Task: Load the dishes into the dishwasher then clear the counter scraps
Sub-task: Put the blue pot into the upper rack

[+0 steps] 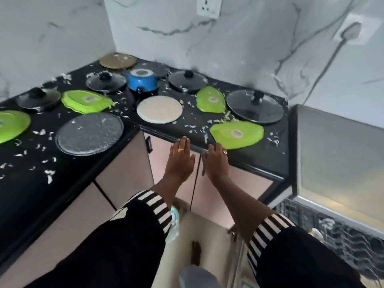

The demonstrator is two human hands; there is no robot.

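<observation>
- Black sleeves (124,235) with black-and-white striped cuffs fill the bottom of the head view, with both forearms stretched forward.
- Left hand (180,161) is flat, fingers straight and close together, holding nothing. Its fingertips are at the front edge of the counter (259,154), and a ring shows on one finger.
- Right hand (215,163) lies just beside it, also flat and empty, with a ring. Its fingertips are at the counter edge, near the closest green plate (236,134). Whether either hand touches the edge cannot be told.
- Pale cupboard doors (228,190) stand below the hands.
- Three more green plates (86,101) lie on the black L-shaped counter. Each has a small sticker in its middle, with writing too blurred to read.
- Also on the counter are a grey round plate (89,134), a cream round plate (159,109), a blue pot (142,80), four dark glass lids (255,106) with black knobs, and a brown plate (117,60) in the corner.
- White scraps (49,175) are scattered among the dishes.
- Dishwasher rack (342,233), of dark wire, shows at the lower right, below the counter's right end.
- On the marble wall are a white socket (208,6) and a plug (351,31) with a hanging cable.
</observation>
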